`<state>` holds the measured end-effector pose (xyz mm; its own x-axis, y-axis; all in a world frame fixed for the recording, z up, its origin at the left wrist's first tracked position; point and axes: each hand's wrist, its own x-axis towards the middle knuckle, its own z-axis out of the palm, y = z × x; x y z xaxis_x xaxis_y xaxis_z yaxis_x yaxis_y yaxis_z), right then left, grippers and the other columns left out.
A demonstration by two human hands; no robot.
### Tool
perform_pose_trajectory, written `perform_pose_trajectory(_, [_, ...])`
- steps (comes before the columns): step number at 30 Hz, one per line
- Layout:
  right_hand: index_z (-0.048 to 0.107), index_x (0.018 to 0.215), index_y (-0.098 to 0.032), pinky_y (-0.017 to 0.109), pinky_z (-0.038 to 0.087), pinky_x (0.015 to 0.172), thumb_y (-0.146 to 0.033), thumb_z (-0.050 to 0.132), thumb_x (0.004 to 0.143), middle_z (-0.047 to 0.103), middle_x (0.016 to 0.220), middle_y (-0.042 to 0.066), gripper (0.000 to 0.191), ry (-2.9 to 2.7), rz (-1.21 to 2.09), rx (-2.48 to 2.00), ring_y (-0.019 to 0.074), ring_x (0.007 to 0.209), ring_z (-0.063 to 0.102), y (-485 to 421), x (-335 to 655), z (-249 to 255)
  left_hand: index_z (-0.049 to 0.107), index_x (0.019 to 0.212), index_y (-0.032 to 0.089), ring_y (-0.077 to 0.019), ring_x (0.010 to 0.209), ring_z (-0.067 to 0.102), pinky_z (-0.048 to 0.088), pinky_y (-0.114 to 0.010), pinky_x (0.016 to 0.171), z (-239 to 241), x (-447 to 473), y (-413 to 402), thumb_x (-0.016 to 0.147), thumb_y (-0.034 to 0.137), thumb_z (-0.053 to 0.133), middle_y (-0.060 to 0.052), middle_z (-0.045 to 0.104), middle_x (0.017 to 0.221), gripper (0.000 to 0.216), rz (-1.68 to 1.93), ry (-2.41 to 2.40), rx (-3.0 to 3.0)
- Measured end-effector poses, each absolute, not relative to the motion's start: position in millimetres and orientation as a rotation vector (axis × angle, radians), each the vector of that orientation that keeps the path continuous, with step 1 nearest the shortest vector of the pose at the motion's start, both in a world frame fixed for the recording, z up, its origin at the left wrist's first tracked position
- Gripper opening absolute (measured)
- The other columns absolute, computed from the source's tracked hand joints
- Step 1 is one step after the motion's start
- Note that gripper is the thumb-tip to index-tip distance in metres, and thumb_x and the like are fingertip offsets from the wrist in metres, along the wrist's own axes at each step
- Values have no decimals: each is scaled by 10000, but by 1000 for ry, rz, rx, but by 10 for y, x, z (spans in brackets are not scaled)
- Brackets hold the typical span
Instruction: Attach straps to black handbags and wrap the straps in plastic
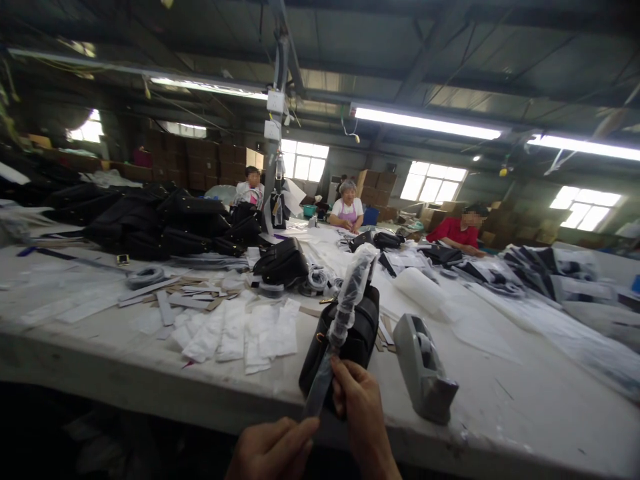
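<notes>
Nearest, the lower end of a film-wrapped strap [341, 327] is pinched by the left hand [275, 447], its fingers pressed together; at about 1 o'clock from there, the strap is also gripped by the right hand [359, 400], its fingers curled in close. Above them the strap is slanted toward 12 o'clock, across a black bag [367, 327] on the surface [505, 413]; whether the two are joined cannot be told. The strap is judged light and bendable, its crinkled clear film slippery and easily torn, so it is best held by the flat lower stretch, without squeezing the bunched wrap. The bag looks softer and heavier, better supported by its sides. At about 2 o'clock from the right hand, a tape dispenser [423, 370] is seen; farther, toward 10 o'clock, black bags [150, 223] are heaped.
</notes>
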<state>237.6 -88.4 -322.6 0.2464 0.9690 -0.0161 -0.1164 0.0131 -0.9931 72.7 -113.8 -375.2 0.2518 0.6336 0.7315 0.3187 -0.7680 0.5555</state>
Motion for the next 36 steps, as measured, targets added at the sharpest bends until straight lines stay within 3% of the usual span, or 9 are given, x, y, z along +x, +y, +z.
perform_pose_trajectory(5, [462,524,-181,186,212,382,-524,667,790,390,426,-81,481,-1008,1066,-1232,44,369,308,-877,2383,-3204,753,923,218,-242,812,700,539,-275,707,-3271,817,-1003,888,406,588,-74,754,853,253,1302,1132,1587])
perform_pose_trajectory(11, [543,526,-179,206,278,388,-552,628,810,447,434,-55,477,-1142,894,-1357,77,374,386,-934,2416,-3155,654,905,164,-134,525,575,427,-202,451,-3243,1080,-856,794,534,657,-17,658,712,386,993,907,1233])
perform_pose_trajectory(14, [682,657,-182,233,378,463,-570,585,832,547,482,-22,436,-1196,588,-1517,131,448,509,-1033,2734,-3087,668,910,178,-187,735,647,490,-231,627,-3354,1082,-862,786,510,673,-32,699,799,355,1097,971,1294])
perform_pose_trajectory(18, [714,1073,-215,356,464,890,-549,581,805,727,1068,91,448,-964,112,-1725,282,997,649,-1136,3565,-3054,681,998,193,-207,800,630,474,-251,696,-3435,1026,-830,814,500,646,-27,709,867,360,1105,1062,1420])
perform_pose_trajectory(21, [710,1094,-156,419,209,1150,-543,614,723,451,1484,151,544,-819,95,-1785,338,1395,339,-1110,4171,-3124,669,1048,189,-153,587,541,418,-231,535,-3455,1038,-820,817,526,629,3,664,753,410,1043,1056,1408])
perform_pose_trajectory(23, [761,875,-133,471,179,1155,-577,648,663,507,1428,203,505,-771,205,-1804,395,1388,337,-1056,4421,-3193,670,1040,188,-137,543,496,392,-225,504,-3454,1060,-831,811,536,631,10,649,727,418,1047,1051,1396])
perform_pose_trajectory(26, [762,701,-154,499,352,1055,-653,622,665,709,1149,195,519,-718,410,-1762,396,1246,521,-994,4546,-3248,683,1006,190,-144,561,498,399,-228,515,-3444,1073,-846,791,548,642,5,653,724,419,1076,1067,1399])
perform_pose_trajectory(30, [779,792,-135,384,504,891,-669,583,731,696,1196,166,572,-664,565,-1615,325,1222,569,-1032,4489,-3164,688,1015,201,-147,559,499,409,-232,526,-3447,1050,-836,783,553,645,6,662,728,424,1062,1094,1401])
perform_pose_trajectory(36, [790,865,-160,372,493,951,-631,701,692,667,1265,131,510,-625,651,-1504,307,1261,542,-1227,4391,-3062,703,1042,209,-147,558,497,402,-223,515,-3515,1024,-833,791,562,642,7,659,704,437,1048,1118,1410])
